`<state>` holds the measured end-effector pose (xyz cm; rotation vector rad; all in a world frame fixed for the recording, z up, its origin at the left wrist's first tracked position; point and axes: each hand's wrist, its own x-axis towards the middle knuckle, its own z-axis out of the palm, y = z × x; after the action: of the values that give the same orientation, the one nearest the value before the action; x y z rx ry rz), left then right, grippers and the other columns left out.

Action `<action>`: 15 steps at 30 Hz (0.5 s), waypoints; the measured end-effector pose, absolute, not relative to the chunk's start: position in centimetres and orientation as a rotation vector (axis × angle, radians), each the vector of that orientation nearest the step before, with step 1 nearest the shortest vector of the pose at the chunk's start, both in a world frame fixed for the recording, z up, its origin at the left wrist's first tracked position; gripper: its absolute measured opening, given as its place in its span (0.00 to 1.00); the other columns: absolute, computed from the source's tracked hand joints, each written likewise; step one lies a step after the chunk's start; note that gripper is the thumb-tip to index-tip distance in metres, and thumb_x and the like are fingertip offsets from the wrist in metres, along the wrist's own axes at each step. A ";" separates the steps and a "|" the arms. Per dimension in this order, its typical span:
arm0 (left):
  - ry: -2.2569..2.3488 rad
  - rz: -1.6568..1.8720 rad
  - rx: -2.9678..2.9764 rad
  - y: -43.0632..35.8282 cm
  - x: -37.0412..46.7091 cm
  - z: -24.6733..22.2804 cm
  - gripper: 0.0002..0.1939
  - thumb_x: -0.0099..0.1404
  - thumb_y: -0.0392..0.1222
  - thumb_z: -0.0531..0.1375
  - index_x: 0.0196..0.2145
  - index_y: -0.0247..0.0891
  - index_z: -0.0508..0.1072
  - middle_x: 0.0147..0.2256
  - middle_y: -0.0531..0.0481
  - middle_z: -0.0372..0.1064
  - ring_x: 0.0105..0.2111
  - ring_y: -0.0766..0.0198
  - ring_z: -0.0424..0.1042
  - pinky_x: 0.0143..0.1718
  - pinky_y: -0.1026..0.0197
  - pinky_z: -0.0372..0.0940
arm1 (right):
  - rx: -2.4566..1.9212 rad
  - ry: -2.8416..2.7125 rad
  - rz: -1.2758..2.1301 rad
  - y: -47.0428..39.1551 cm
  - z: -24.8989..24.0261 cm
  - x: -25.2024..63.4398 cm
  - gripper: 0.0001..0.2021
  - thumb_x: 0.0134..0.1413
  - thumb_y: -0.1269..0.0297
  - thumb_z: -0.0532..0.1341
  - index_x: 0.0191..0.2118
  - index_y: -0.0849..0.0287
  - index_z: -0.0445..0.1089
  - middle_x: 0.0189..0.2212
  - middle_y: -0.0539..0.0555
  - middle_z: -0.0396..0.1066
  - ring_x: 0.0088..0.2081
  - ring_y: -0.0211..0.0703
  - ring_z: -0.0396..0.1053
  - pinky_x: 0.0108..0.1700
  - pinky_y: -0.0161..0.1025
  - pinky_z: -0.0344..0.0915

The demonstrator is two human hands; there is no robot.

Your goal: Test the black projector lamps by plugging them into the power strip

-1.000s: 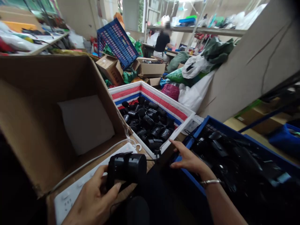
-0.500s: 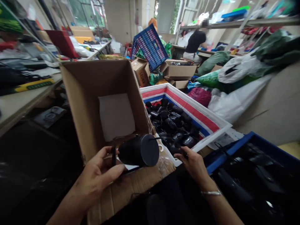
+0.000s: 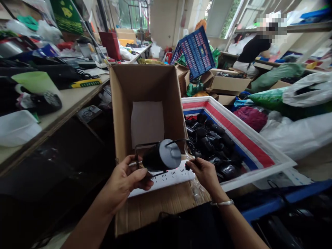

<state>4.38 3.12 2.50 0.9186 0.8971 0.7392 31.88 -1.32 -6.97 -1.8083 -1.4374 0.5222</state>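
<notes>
A black cylindrical fixture (image 3: 153, 157) with a thin U-shaped bracket is tilted in front of me, its flat round end facing right. My left hand (image 3: 132, 176) is closed around the bracket at the left. A black cable (image 3: 180, 140) arcs from the round end to my right hand (image 3: 203, 171), whose fingers pinch the dark cable end (image 3: 187, 166). That end is close to the right of a white power strip (image 3: 166, 179), and I cannot tell whether it touches a socket. The strip lies on cardboard below the fixture.
An open cardboard box (image 3: 146, 79) stands behind the strip. On the right, a white-rimmed crate (image 3: 275, 166) with striped lining holds several black fixtures. A blue crate (image 3: 285, 202) sits lower right, a cluttered bench (image 3: 70, 103) at left. A person (image 3: 252, 50) works far back.
My view has turned left, so the surroundings appear further right. The right hand has brought the cable end from over the crate's edge to the power strip, which is more exposed now.
</notes>
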 end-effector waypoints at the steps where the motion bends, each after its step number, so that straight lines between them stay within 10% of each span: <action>1: 0.900 0.741 0.911 3.2 4.3 2.1 0.26 0.53 0.42 0.67 0.42 0.38 0.56 0.27 0.52 0.73 0.24 0.60 0.75 0.27 0.59 0.70 | -1.823 -1.440 0.512 -1.2 -7.3 31.6 0.15 0.55 0.52 0.57 0.27 0.58 0.69 0.24 0.54 0.73 0.26 0.44 0.70 0.29 0.36 0.62; 15: 0.889 0.776 0.852 4.0 4.5 -0.9 0.27 0.50 0.44 0.68 0.41 0.37 0.57 0.26 0.53 0.71 0.24 0.60 0.75 0.25 0.61 0.69 | -2.127 -1.422 0.235 -0.4 -8.8 29.4 0.24 0.54 0.41 0.51 0.25 0.58 0.67 0.20 0.55 0.70 0.22 0.46 0.67 0.27 0.38 0.56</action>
<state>4.50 3.99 -0.85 0.8515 0.8894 0.7760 29.35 -0.39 -8.75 -2.1265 -1.4221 0.2345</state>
